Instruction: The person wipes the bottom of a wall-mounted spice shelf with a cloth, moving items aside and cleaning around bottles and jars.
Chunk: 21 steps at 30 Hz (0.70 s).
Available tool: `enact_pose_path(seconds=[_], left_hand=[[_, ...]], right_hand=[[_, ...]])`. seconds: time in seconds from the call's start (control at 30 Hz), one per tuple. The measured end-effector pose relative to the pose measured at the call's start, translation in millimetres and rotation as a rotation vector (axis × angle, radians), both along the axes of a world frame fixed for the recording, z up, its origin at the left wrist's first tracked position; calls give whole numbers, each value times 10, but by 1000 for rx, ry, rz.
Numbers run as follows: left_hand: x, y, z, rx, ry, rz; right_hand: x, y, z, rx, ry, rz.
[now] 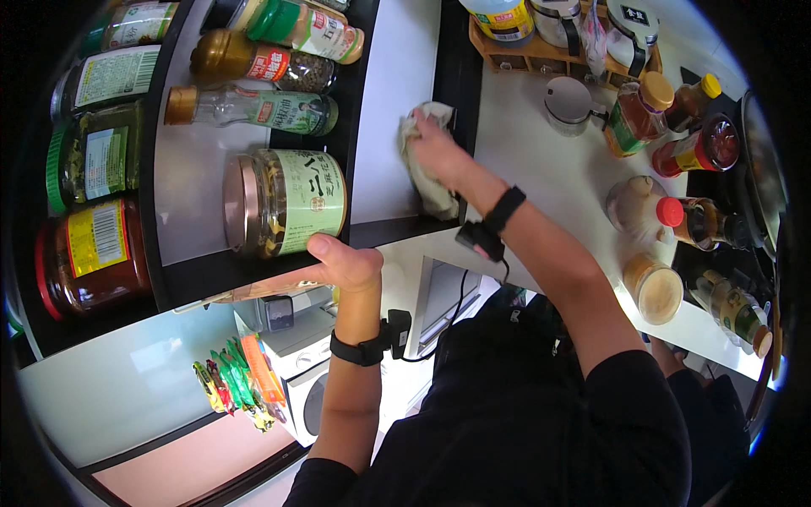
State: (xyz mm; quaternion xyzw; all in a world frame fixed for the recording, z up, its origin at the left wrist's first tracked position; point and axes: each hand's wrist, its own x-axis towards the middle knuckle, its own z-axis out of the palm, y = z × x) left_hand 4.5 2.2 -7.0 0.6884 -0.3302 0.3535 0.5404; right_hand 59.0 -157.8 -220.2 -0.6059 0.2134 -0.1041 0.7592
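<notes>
My right hand (437, 149) presses a pale, crumpled cloth (431, 190) onto the white bottom of an unfilled shelf compartment (386, 139), by its dark edge. My left hand (347, 263) is at the dark shelf frame, its thumb at the base of a glass jar (301, 203) with a pale green label and a copper-coloured lid. The left fingers stretch out along the frame's outer side and are partly hidden, so their hold is unclear. Beside that jar lie, as seen here, a slim glass bottle (253, 109), a pepper grinder (266, 63) and a green-capped spice jar (304, 32).
More jars, one with a red lid (95, 253), fill the far-left shelf. On the white counter (526, 171) are a lidded glass pot (567, 104), a red-capped bottle (640, 206), several sauce bottles and a wooden rack (545, 63). Cables hang from my wristbands. Another person's arm (668, 361) shows at lower right.
</notes>
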Motion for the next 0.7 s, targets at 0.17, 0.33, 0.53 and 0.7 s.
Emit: enact_pose_path(seconds=[0.17, 0.33, 0.53, 0.7], left_hand=[[-125, 3, 126, 28, 91, -19], [-181, 55, 146, 51, 178, 63], [-107, 90, 23, 104, 50, 177], [-60, 152, -30, 38, 101, 71]], right_hand=[[-155, 116, 284, -159, -18, -4], [-624, 482, 852, -254, -216, -41], [-415, 181, 355, -202, -51, -11], [-346, 230, 147, -243, 79, -63]])
